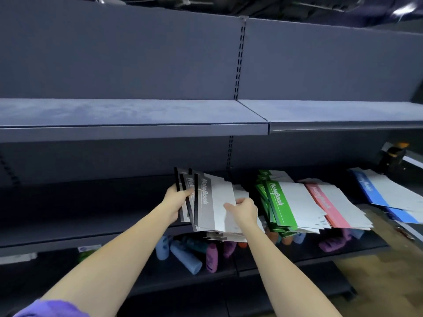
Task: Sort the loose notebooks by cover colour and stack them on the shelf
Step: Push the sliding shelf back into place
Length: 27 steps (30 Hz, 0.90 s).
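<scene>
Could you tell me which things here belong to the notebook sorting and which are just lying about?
Job: grey notebooks held by left hand and right hand; green notebooks; pink notebooks; blue notebooks; shelf.
Lying about: bottles on the shelf below.

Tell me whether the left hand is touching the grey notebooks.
Touching. The head view shows the left hand gripping the black spine edges of the grey notebooks, fingers wrapped over them.
</scene>
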Motion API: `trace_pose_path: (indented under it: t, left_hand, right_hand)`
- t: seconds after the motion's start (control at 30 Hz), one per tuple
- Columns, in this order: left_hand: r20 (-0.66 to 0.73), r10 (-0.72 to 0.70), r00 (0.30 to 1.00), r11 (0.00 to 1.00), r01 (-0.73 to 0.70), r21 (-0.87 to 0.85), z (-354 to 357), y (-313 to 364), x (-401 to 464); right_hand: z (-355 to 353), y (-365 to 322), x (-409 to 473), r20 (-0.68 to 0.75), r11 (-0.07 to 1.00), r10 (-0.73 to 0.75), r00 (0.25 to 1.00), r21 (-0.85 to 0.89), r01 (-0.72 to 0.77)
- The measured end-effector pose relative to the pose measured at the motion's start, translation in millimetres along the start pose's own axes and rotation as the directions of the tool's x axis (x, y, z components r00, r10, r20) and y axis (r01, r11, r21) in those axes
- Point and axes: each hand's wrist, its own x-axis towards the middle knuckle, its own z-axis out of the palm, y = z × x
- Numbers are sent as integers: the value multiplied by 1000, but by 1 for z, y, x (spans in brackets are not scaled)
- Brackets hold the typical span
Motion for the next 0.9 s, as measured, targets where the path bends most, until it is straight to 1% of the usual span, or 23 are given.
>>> trace_pose_path:
  t: [0.1,0.13,0.27,0.4,0.47,0.63,0.73,0.83,0.9]
  left_hand:
    - [7,-6,1000,999,5,38,4,0,1]
    - [-1,0,1000,998,0,58,6,0,0]
    - [-28,9,1000,998,-7,69,6,-1,-5]
    - [-57,19,998,997,-15,71,-4,0,-11]
    - [-73,13,997,998,-9,64,-11,1,-13]
    - [-116,25,993,1000,-23,17,-25,3,-19]
    - [-144,34,989,999,-38,-31,-33,5,-23]
    - [-160,12,987,997,-24,-71,-41,4,-24]
    - [-167,7,986,996,-22,-87,-44,3,-28]
  right_hand:
    - [-12,2,5,-18,999,33,999,-12,-33]
    - [-16,4,6,-37,998,35,999,-45,-37]
    - [-23,12,7,-115,962,-23,993,-274,-9]
    - [-21,23,6,-136,913,-86,987,-408,23]
    - [-19,24,5,-128,901,-93,987,-434,28]
    - [-20,19,5,-149,915,-22,989,-402,-40]
    - [-20,20,2,-143,907,-45,989,-421,-20]
    - [-20,21,-3,-123,894,-56,991,-448,-5]
    - [-19,19,-8,-94,868,-72,993,-496,16]
